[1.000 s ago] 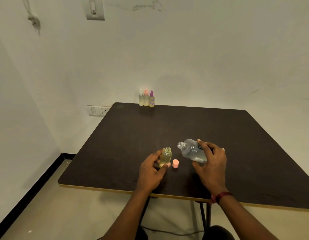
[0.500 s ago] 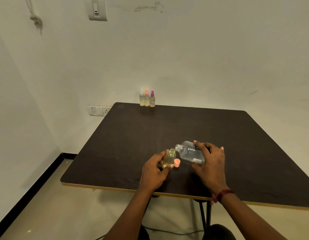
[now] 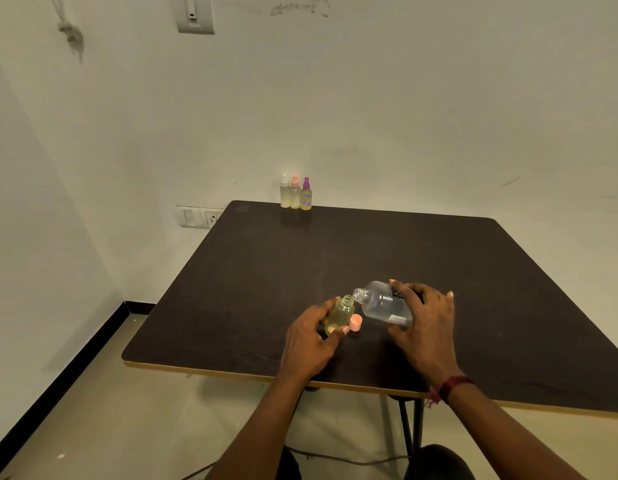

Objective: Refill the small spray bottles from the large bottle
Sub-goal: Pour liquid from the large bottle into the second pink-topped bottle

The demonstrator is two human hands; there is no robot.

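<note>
We find a dark table (image 3: 404,251) set against a pale wall. At its near edge, the left hand (image 3: 309,337) is wrapped around a small open bottle (image 3: 339,314) of yellowish liquid, which leans slightly toward two o'clock with its threaded neck uncapped. Just beside it at three o'clock lies a pink cap (image 3: 356,322), touching or nearly touching the left fingertips; we cannot tell which.

The right hand (image 3: 427,325) grips the large clear bottle (image 3: 382,303) from above and behind. That bottle is tipped well over toward nine o'clock, its open mouth right beside the small bottle's neck and a little above it. We cannot tell whether the two rims touch, nor whether liquid is passing. The hands are apart, each closed on its own bottle. A red thread band (image 3: 448,389) circles the right wrist.

At twelve o'clock, on the table's far edge, three capped spray bottles (image 3: 296,194) stand upright in a tight row.
</note>
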